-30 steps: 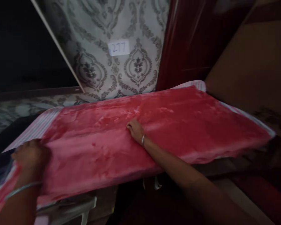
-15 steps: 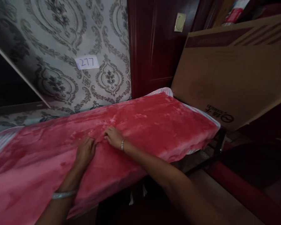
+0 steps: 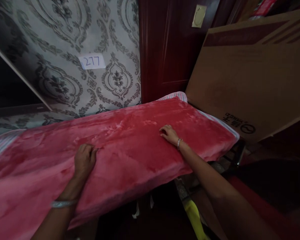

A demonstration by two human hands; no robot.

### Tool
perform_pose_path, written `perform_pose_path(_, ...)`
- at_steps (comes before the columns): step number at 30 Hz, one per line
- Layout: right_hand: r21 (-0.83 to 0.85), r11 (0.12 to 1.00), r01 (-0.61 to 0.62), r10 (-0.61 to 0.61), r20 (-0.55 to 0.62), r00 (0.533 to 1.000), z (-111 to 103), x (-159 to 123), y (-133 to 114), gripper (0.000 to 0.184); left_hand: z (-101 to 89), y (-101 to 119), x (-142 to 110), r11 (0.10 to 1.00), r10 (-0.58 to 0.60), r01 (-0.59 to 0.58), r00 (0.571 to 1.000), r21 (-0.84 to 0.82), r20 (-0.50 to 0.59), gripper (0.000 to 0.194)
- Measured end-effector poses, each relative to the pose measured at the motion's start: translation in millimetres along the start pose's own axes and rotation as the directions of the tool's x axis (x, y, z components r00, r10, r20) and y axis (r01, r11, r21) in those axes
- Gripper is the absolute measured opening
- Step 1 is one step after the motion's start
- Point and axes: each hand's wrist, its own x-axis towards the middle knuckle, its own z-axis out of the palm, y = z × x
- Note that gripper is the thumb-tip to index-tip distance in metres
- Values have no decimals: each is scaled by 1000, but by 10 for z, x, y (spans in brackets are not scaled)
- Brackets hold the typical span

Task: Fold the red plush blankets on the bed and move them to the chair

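Observation:
A plush red blanket point(image 3: 130, 146) lies spread flat over a raised surface, with a striped pale layer point(image 3: 173, 96) showing under its far corner. My left hand point(image 3: 83, 160) rests palm down on the blanket left of the middle, fingers flat and slightly apart. My right hand point(image 3: 169, 134) lies flat on the blanket further right, fingers stretched out. Both wrists carry a thin bangle. Neither hand holds anything.
A large cardboard box point(image 3: 250, 73) leans at the right, close to the blanket's end. A dark red wooden door point(image 3: 165, 50) stands behind. Patterned grey wallpaper point(image 3: 65, 40) carries a white label reading 277 point(image 3: 92, 62). Something yellow point(image 3: 193, 213) lies below the front edge.
My right hand has slid to the right across the blanket, away from my left hand. The left hand, which came in from the far left earlier, stays near the middle.

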Motion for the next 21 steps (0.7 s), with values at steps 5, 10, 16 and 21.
perform_pose_path(5, -55, 998, -17, 16, -16, 1000, 128, 8, -17, 16, -26, 35, 4, 999, -38, 37, 998, 21, 57, 22)
perform_pose_path(10, -96, 992, -84, 70, -135, 988, 127, -29, -52, 16, -36, 52, 12, 998, -57, 55, 992, 18, 110, 21)
perform_pose_path(16, -74, 989, -130, 106, -264, 959, 76, -93, -69, 23, -7, 31, 9, 996, -76, 68, 984, 57, 159, 23)
perform_pose_path(21, 46, 995, -90, 99, -262, 960, 69, -94, -73, 21, -2, 24, 5, 992, -88, 70, 981, 108, 173, 26)
